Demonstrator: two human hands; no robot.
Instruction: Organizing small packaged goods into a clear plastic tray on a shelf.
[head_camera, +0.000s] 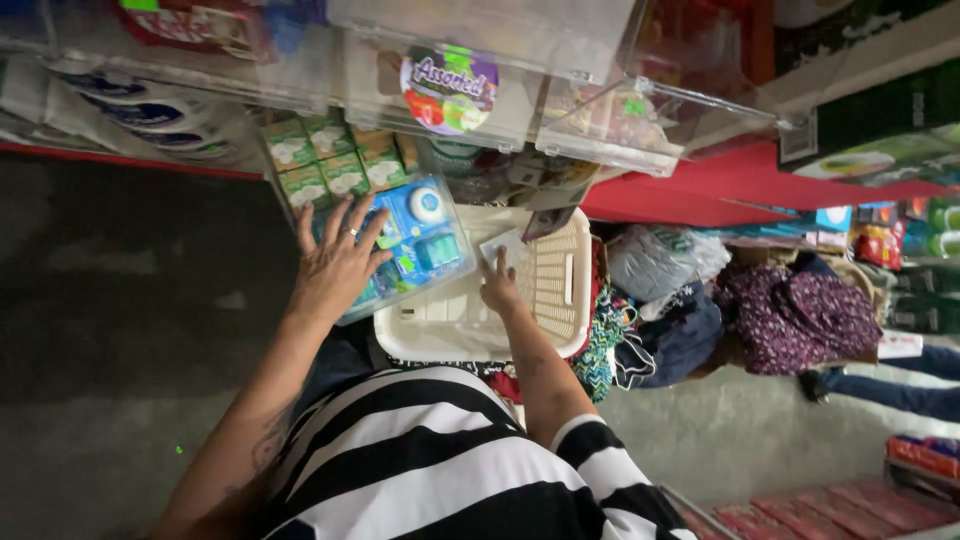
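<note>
left hand (335, 265): fingers spread flat on clear blue-filled packet (415, 245) | right hand (497, 287): fingers pinching small white card (502, 246) | both over cream plastic basket (556, 290), below green boxes (330, 160)

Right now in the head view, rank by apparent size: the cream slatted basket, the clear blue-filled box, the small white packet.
1. Cream slatted basket, largest.
2. Clear box of blue items under the left hand, though nearer the camera, so unsure.
3. Small white packet at the right hand, smallest.
</note>
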